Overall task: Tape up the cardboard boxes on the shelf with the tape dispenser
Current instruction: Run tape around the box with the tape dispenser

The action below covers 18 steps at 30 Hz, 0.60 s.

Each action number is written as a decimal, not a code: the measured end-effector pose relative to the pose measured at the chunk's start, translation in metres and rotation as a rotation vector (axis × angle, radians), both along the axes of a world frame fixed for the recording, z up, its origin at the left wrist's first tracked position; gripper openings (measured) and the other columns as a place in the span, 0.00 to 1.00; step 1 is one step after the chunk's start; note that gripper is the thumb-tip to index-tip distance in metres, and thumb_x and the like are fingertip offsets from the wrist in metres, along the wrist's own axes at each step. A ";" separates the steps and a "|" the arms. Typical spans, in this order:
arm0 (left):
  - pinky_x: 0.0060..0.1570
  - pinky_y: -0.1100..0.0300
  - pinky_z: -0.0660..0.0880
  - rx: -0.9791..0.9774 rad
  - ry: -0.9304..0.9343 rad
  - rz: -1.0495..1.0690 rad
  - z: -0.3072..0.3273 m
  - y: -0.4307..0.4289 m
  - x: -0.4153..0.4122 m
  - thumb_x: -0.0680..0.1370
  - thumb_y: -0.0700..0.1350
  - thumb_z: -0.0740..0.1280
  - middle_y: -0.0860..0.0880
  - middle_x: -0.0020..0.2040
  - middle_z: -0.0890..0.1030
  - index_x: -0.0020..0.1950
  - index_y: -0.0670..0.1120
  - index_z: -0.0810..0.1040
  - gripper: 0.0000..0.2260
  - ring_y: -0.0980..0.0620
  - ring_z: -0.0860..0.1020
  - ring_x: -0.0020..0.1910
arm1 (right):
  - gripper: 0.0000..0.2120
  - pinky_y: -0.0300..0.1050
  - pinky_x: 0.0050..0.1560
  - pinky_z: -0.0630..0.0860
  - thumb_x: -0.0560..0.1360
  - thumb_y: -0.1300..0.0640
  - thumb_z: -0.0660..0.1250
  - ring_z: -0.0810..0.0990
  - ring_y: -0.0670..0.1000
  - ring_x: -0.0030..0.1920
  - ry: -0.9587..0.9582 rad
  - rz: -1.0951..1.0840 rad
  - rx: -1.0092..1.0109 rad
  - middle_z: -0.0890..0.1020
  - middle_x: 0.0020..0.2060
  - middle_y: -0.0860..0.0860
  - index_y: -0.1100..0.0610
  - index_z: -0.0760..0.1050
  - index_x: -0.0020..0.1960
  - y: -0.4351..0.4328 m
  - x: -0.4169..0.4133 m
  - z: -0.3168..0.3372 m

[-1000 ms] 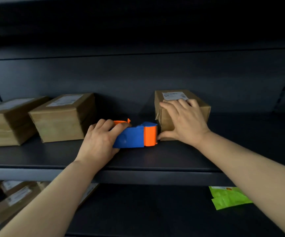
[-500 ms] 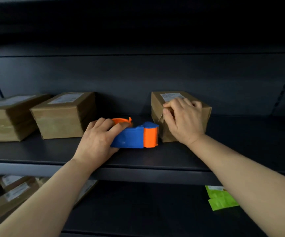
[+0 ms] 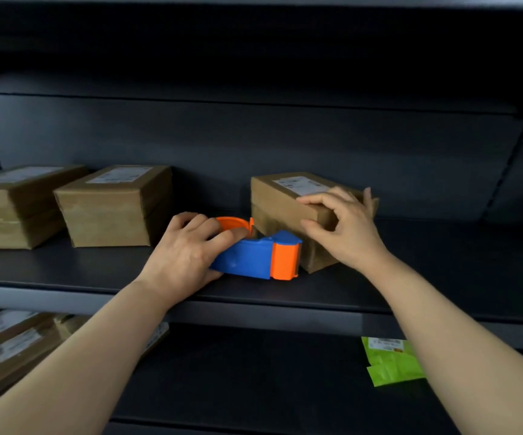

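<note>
Head view: left hand (image 3: 188, 255) grips the blue-and-orange tape dispenser (image 3: 253, 259), fingers curled over its orange wheel end. The dispenser sits on the shelf (image 3: 442, 271), and its orange front end touches the near-left corner of the right cardboard box (image 3: 282, 199), low down. Right hand (image 3: 345, 233) holds that box: fingers are curled over the top near edge and the thumb is on the front face. The box stands at an angle to the shelf edge, white label on top. Two more labelled boxes are on the same shelf to the left, the middle box (image 3: 112, 211) and the far-left box (image 3: 12, 208), just beside each other. On the lower shelf there are stacked boxes (image 3: 12, 350) at left and a green packet (image 3: 392, 361) at right.
</note>
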State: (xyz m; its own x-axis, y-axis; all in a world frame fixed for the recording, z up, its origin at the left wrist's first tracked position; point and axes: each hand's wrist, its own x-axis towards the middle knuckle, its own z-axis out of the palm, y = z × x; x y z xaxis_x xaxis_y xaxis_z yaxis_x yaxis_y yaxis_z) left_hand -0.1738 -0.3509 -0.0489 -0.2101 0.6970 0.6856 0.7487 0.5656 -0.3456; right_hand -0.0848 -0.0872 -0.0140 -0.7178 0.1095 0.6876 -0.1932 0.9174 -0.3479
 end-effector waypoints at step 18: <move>0.49 0.44 0.67 0.100 0.029 0.088 -0.001 0.006 -0.002 0.60 0.43 0.80 0.46 0.49 0.78 0.66 0.52 0.71 0.36 0.41 0.75 0.47 | 0.27 0.45 0.54 0.72 0.66 0.61 0.74 0.76 0.43 0.53 -0.161 0.002 -0.045 0.77 0.53 0.44 0.39 0.73 0.58 0.064 0.043 0.031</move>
State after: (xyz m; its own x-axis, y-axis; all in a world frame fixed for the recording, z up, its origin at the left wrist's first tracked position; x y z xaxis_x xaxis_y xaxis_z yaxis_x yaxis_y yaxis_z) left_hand -0.1761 -0.3451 -0.0500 -0.2465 0.6045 0.7575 0.6855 0.6613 -0.3047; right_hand -0.0420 -0.0234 0.0172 -0.8187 0.1357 0.5580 -0.1338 0.8998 -0.4152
